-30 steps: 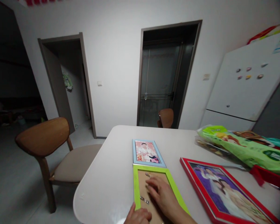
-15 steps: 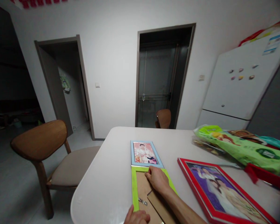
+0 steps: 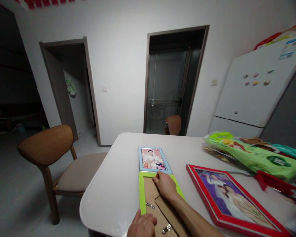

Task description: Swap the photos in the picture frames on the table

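Note:
A green picture frame (image 3: 141, 189) lies face down on the white table, its brown backing board (image 3: 150, 191) and metal clips showing. My left hand (image 3: 143, 225) grips the frame's left edge near the bottom of the view, thumb along the rim. My right hand (image 3: 165, 186) is bent over the top of the backing, fingertips pressed together by the upper rim; what they pinch is hidden. Below the right forearm is a stand flap (image 3: 171, 214), partly covered. Touching the green frame's far end is a light blue picture frame (image 3: 169, 166), photo side up.
To the right lies a large red picture frame (image 3: 207, 204) with a photo. Behind it are a green plastic package (image 3: 256, 154) and a red item (image 3: 273, 182). A wooden chair (image 3: 48, 144) stands left of the table (image 3: 108, 194); a white fridge (image 3: 256, 92) stands far right.
The view has shifted slightly, and more of the backing's lower part and a second metal clip now show. Both hands stay at nearly the same places on the green frame.

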`<control>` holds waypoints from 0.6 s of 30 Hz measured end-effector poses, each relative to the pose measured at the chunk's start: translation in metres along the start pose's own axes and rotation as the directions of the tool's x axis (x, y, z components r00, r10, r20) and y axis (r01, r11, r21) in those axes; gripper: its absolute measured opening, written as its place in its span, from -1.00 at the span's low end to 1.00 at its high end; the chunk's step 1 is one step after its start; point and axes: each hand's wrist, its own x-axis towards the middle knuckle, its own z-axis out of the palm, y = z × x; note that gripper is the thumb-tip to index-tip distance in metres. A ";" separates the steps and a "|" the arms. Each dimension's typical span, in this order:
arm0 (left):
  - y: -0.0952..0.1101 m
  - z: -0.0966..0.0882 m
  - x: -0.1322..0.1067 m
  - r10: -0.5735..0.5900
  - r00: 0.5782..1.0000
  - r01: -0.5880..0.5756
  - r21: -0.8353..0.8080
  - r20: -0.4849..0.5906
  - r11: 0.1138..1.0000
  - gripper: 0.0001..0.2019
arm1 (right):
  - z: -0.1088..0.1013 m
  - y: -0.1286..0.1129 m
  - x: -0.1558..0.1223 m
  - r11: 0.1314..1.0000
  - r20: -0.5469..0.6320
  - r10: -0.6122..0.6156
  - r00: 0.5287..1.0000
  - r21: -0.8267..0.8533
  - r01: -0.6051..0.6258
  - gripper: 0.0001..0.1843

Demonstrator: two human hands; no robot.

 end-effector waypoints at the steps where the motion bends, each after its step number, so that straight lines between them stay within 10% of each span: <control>1: 0.001 -0.005 0.001 0.003 0.999 -0.002 -0.029 0.044 1.000 -0.77 | -0.004 0.000 -0.008 0.998 0.012 -0.054 0.998 0.017 0.053 -0.71; 5: 0.010 -0.019 0.005 -0.095 0.985 0.112 -0.113 0.146 0.987 -0.53 | -0.025 0.003 -0.061 0.947 0.110 -0.315 0.943 0.104 0.304 -0.74; 11: 0.009 -0.020 0.006 -0.078 0.979 0.099 -0.108 0.187 0.989 -0.59 | -0.043 0.016 -0.122 0.758 0.205 -0.652 0.730 0.172 0.629 -0.78; 18: -0.004 -0.018 0.004 -0.013 0.978 0.017 -0.016 0.209 1.000 -0.82 | -0.019 0.040 -0.111 0.724 0.165 -0.690 0.705 0.164 0.670 -0.74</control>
